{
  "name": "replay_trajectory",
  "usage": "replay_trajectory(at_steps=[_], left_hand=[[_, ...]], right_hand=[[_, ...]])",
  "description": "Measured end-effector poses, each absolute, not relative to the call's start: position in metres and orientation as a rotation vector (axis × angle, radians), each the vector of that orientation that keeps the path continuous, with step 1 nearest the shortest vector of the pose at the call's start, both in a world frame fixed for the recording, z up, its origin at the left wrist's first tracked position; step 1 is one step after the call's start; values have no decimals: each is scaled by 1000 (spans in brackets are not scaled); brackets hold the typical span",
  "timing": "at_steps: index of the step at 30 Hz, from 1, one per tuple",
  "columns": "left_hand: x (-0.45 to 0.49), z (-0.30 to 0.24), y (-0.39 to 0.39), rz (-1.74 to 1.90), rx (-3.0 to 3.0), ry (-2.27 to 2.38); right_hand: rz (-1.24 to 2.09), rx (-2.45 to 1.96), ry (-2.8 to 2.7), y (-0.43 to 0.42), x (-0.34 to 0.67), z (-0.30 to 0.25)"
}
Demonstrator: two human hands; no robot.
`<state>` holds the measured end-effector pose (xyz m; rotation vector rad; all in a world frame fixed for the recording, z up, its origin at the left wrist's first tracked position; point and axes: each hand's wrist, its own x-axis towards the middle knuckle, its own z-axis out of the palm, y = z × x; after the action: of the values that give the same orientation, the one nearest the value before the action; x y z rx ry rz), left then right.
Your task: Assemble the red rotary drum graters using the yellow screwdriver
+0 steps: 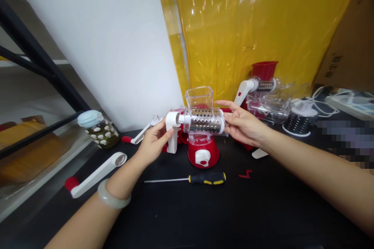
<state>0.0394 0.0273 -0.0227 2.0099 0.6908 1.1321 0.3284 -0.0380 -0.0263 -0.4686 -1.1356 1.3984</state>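
A rotary drum grater with a red base [203,151] and a clear plastic body [199,95] stands upright in front of me. Inside its body lies a perforated metal drum [205,121], axis sideways. My left hand [154,138] grips a white crank handle [172,134] at the drum's left end, where its socket meets the shaft. At the opposite end, my right hand [241,122] has thumb and fingers on the drum's white rim [221,120]; its index finger stretches out above. A white knob [202,157] is on the base's front.
Nearby on the black table lie a screwdriver [207,178], a red scrap [245,174] and another crank handle [99,173]. A lidded jar [101,128] stands left. At right are a second grater [264,93], a dark drum [300,118] and a cable [318,99].
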Motion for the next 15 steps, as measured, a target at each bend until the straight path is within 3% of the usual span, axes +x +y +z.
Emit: replay_trajectory(at_steps=[15], left_hand=[[42,-24,27,1137,2134,716]], right_hand=[[1413,-458,-1127,-42,323,-26]])
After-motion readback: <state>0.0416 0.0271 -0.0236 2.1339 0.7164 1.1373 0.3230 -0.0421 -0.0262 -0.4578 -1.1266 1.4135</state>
